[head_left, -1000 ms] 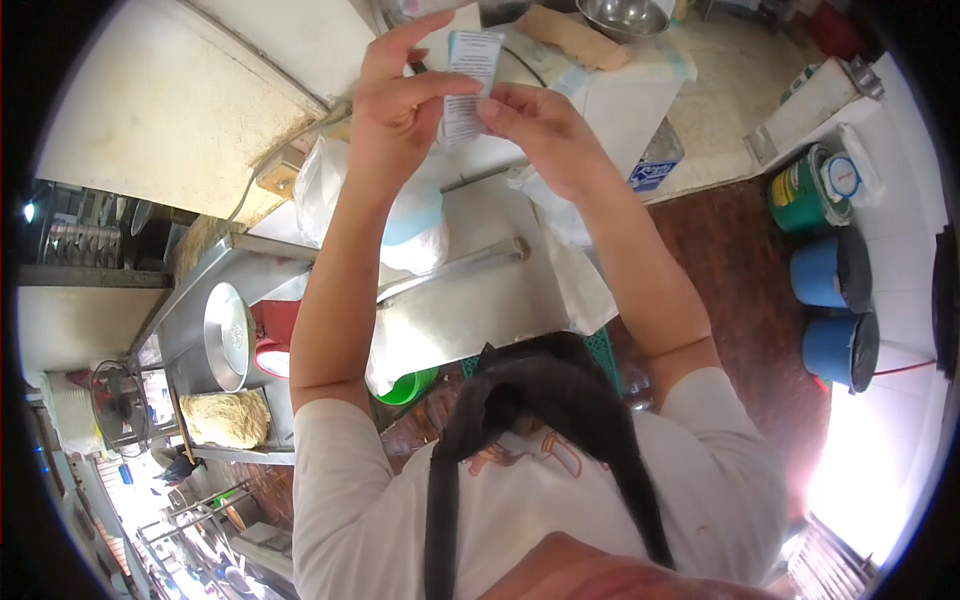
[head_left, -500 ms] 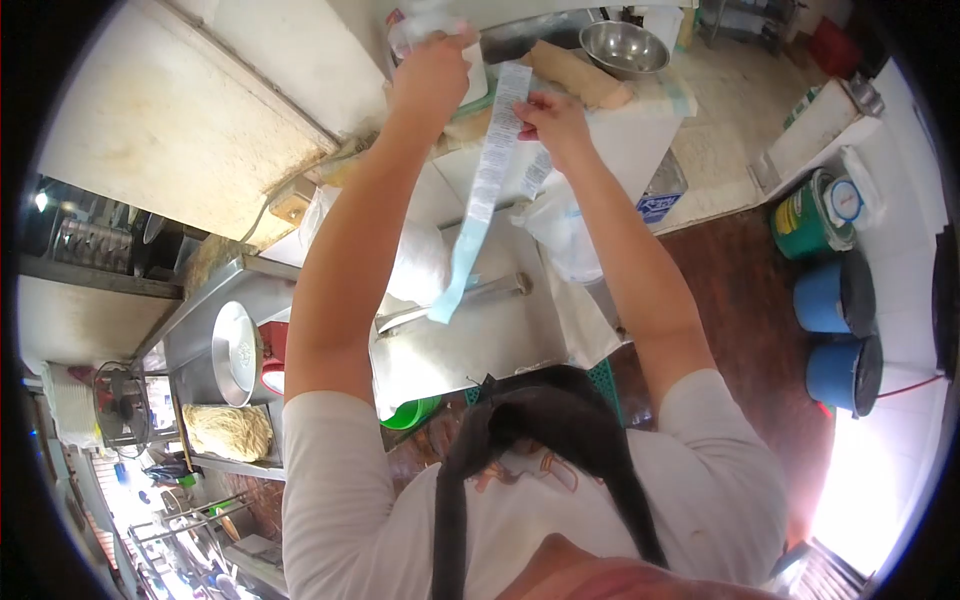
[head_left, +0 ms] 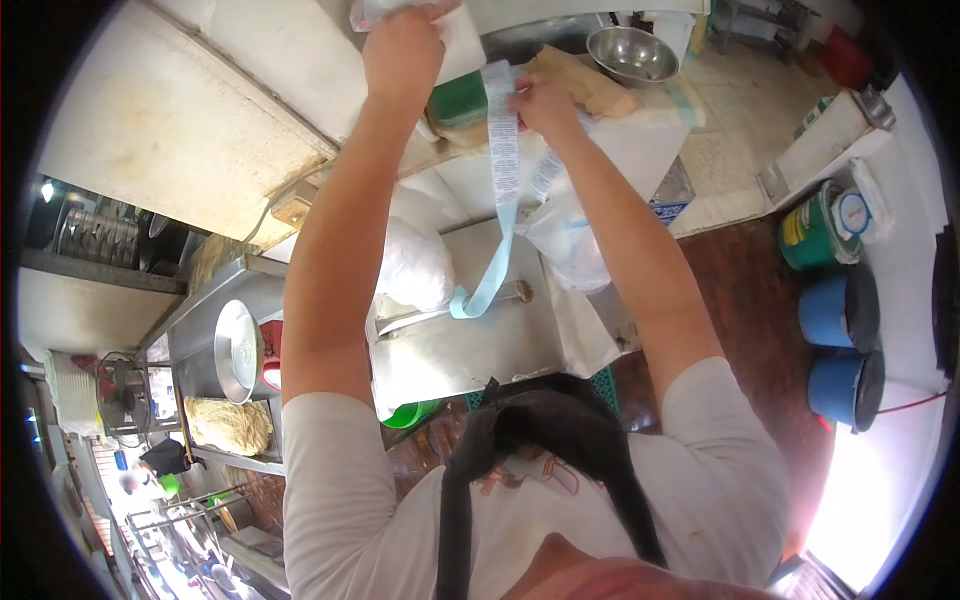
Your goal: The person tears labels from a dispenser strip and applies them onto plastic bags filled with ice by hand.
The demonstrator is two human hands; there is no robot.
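My right hand (head_left: 548,107) pinches the side of a long strip of printed labels (head_left: 504,160). The strip hangs down over the counter, and its pale blue lower end curls. My left hand (head_left: 405,50), at the top edge of the view, has its fingers closed on a clear plastic packet (head_left: 375,12); the packet is partly cut off, so its contents cannot be made out. Beside that hand is a white block-shaped thing (head_left: 460,45). A green box-like object (head_left: 462,100) lies just left of the strip, and brown paper (head_left: 575,82) lies behind my right hand.
A steel bowl (head_left: 632,55) sits at the back of the counter. White plastic bags (head_left: 415,265) stand near the metal worktop (head_left: 450,355). Blue buckets (head_left: 838,310) and a green bucket (head_left: 805,235) line the right wall. Noodles (head_left: 230,425) lie on a left shelf.
My left hand has moved up and left with the packet, uncovering the green object. The label strip now hangs straighter, with its lower end curled. My right hand has shifted slightly left.
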